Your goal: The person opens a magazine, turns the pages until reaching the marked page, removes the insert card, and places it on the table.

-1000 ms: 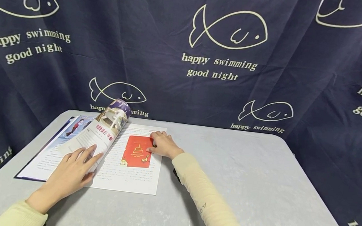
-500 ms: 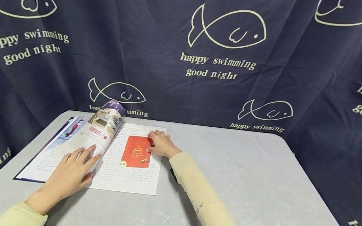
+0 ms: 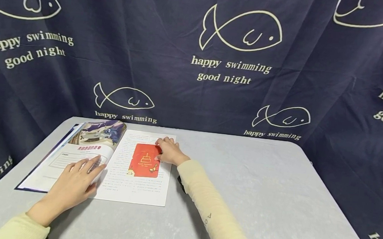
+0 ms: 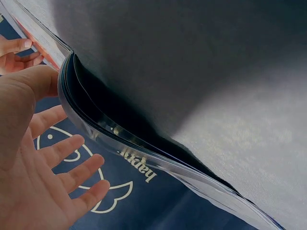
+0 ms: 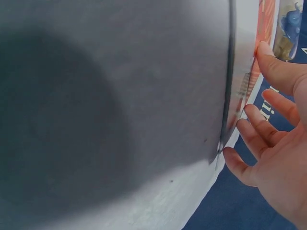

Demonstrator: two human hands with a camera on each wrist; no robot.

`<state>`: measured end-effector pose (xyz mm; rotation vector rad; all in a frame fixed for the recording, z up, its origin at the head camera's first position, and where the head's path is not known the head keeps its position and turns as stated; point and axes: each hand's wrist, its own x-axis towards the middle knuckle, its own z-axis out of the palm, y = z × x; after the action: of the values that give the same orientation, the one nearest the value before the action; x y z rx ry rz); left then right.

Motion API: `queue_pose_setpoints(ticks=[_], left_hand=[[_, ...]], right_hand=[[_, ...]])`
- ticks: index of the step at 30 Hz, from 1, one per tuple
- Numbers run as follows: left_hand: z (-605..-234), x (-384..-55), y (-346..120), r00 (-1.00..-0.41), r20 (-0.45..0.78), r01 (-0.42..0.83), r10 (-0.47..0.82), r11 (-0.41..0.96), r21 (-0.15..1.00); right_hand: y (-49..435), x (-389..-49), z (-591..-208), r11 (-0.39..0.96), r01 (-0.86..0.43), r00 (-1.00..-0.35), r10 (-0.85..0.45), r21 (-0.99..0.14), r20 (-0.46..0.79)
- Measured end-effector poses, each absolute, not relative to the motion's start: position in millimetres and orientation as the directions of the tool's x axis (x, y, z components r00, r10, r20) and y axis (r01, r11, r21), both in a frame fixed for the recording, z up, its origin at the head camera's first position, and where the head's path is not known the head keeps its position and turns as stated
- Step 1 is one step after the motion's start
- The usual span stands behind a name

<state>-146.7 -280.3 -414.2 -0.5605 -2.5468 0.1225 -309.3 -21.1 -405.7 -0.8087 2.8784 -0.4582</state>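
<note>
A magazine or book point(image 3: 118, 188) lies spread on the table, with a colour illustration on its left page point(image 3: 96, 132) and printed text on its right. My left hand point(image 3: 76, 180) rests on the lower left page near the fold, fingers straight and spread. In the left wrist view, the left hand point(image 4: 43, 158) is beside the curved pages point(image 4: 120, 139). A red birthday card point(image 3: 145, 161) with a gold cake lies flat on the right page. My right hand point(image 3: 172, 151) touches the card's upper right edge, its fingers loosely extended. The right wrist view shows the thumb of the right hand point(image 5: 283, 134) against the red surface.
The grey table point(image 3: 240, 183) extends to the right of the book. A dark blue curtain point(image 3: 180, 96) printed with fish and lettering hangs behind the table and along both sides.
The page that stood curled up near the fold has come down to the left and now lies mostly flat, showing its illustration. Both hands stay nearly in place, and the card has not moved.
</note>
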Motion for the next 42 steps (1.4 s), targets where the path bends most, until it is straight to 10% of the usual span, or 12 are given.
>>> queue_pose_setpoints(ticks=[42], left_hand=[[-410.6,-149.2,-270.9,-0.91,0.274,0.287,0.31,0.95,-0.122]], right_hand=[[-23.3,-316.6,-405.5,0.827,-0.393,-0.889,-0.454,-0.403,-0.063]])
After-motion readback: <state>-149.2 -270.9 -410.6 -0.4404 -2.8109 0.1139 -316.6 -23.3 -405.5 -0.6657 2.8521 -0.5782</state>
